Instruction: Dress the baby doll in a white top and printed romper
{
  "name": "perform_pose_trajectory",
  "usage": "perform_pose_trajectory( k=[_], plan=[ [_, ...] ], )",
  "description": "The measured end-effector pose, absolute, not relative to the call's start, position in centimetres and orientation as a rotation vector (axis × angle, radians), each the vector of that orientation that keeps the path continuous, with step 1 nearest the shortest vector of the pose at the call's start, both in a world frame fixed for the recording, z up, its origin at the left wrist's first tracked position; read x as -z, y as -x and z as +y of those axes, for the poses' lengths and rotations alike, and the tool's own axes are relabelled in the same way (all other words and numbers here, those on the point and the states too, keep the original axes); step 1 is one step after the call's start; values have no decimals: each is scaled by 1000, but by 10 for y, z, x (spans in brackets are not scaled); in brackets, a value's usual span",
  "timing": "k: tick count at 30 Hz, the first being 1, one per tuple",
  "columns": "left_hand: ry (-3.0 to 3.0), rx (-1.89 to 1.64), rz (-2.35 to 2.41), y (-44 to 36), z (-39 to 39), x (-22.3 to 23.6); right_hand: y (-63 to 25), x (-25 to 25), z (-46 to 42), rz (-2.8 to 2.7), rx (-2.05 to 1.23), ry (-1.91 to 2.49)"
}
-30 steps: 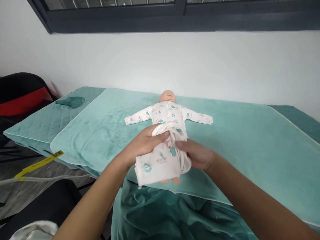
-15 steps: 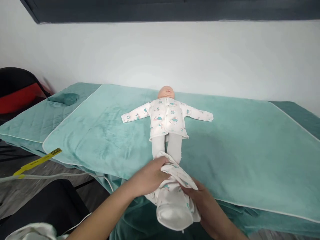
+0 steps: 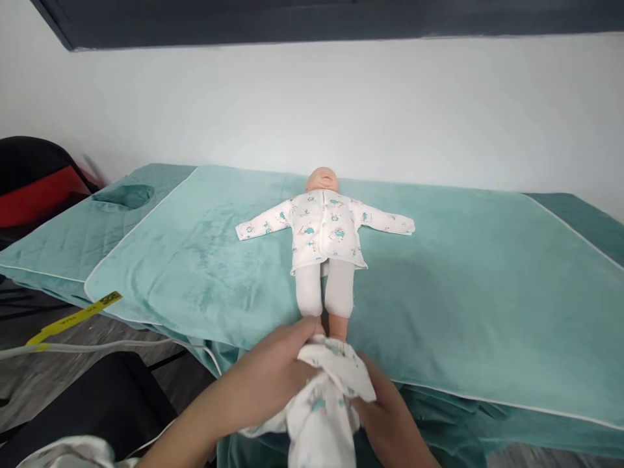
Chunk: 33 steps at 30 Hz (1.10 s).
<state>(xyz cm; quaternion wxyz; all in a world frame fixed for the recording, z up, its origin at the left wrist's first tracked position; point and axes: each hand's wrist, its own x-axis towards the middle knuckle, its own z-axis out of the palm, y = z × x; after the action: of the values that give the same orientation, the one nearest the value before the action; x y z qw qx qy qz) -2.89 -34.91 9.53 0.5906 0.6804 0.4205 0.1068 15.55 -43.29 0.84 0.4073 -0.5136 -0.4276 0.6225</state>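
A baby doll lies on its back on the green bed, head toward the wall and arms spread. It wears a white printed baby jacket and white leg coverings that end above the bare lower legs. Around the doll's feet, at the near edge, are bunched white printed baby trousers. My left hand grips their left side, its thumb by the doll's ankle. On the other side my right hand holds them, with its fingers partly behind the cloth. The trousers hide the doll's feet.
A green velvet sheet covers the bed, with a face hole at the left end. A pale cable with a yellow tag crosses at left. Black chairs stand to the left; a white wall is behind.
Both hands have drawn the trousers down from the doll's body, past its legs, toward me. The jacket hem, white leg coverings and bare ankles now show. My view has tilted slightly downward.
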Motion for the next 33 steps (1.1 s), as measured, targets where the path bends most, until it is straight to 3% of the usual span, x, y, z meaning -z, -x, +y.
perform_pose_trajectory(
  k=[5,14,18,28,33],
  plan=[
    [-1732,-347,973,7,-339,-53,-172,16,-419,-1152,-1203,1613],
    [-1602,-269,784,7,-323,-52,-168,26,-405,-663,-1475,1307],
    [-1464,-285,712,9,-314,-56,-170,19,-391,-728,-1343,1364],
    [-1945,-831,1258,-35,-269,-33,-178,2,-345,-941,-1034,1578],
    [-1911,-942,1299,-38,-266,-31,-188,2,-320,-931,-1065,1556]
  ],
)
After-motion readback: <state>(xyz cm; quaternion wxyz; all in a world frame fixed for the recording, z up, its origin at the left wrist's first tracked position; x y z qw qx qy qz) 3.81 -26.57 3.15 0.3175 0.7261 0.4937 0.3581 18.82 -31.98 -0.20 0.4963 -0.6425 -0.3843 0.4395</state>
